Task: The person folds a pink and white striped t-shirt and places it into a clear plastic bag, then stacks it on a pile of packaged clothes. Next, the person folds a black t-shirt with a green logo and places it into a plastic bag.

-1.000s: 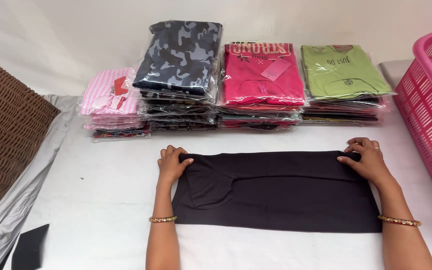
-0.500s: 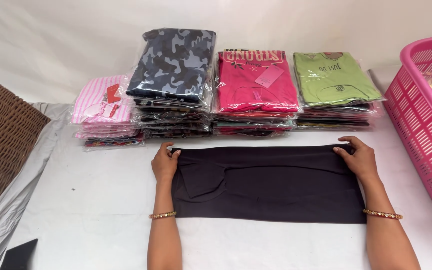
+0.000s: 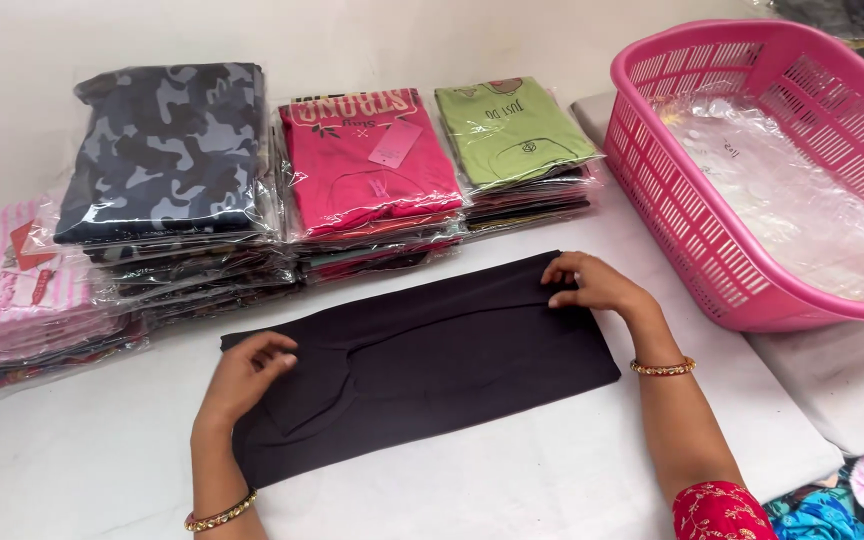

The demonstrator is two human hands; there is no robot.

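A black garment (image 3: 432, 360) lies folded into a long strip on the white table (image 3: 82, 470). My left hand (image 3: 247, 370) rests on its left end with the fingers pinching the fabric's top corner. At the far right top corner, my right hand (image 3: 592, 283) pinches the fabric edge. Both wrists wear gold bangles.
Behind the garment stand stacks of bagged folded clothes: pink striped (image 3: 22, 290), grey camouflage (image 3: 167, 150), pink (image 3: 367, 160) and green (image 3: 512, 125). A pink plastic basket (image 3: 692, 230) holding clear plastic bags sits at the right. Colourful cloth (image 3: 832, 505) shows at the bottom right corner.
The view has swung right and tilted, so the basket now fills the right side and the wicker basket is out of view. Both hands stay at the garment's top corners.
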